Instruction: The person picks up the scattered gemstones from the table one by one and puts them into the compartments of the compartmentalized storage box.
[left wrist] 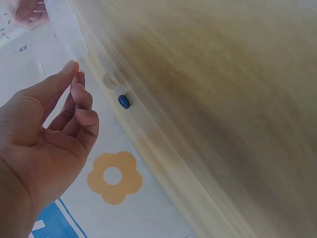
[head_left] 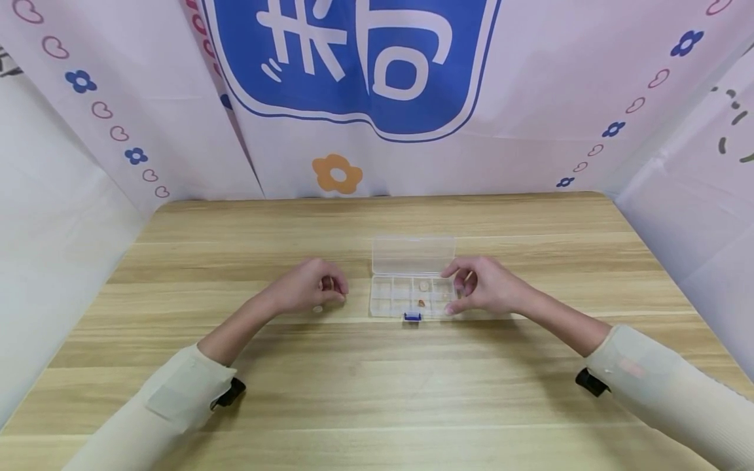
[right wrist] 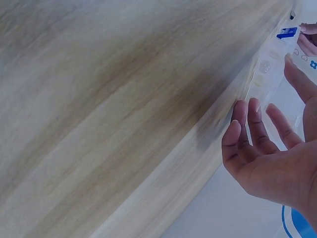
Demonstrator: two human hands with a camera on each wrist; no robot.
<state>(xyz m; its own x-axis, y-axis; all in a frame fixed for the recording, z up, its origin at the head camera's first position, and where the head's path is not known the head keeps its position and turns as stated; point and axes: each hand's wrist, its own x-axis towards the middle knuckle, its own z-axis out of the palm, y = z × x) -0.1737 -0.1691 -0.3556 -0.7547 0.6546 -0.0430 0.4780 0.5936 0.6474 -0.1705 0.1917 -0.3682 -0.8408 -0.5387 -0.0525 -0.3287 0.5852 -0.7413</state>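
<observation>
A clear compartment box [head_left: 381, 307] lies on the table, its transparent lid [head_left: 413, 255] raised at the back and a blue latch [head_left: 412, 316] at the front. My right hand [head_left: 485, 286] holds the box's right end, thumb at the front corner and fingers toward the back. Inside the box are a pale round pill [head_left: 424, 286] and an orange-brown pill [head_left: 421, 303]. Left of the box, my left hand [head_left: 312, 285] has thumb and index fingertips together, with a small amber pill barely showing between them. Close by lie a blue pill [left wrist: 124, 101] and a translucent round pill [left wrist: 110, 80].
The wood-grain table [head_left: 353, 392] ends at a printed white cloth [head_left: 283, 157] behind, and white cloth hangs at both sides. Black wrist devices [head_left: 591, 382] sit under both sleeves.
</observation>
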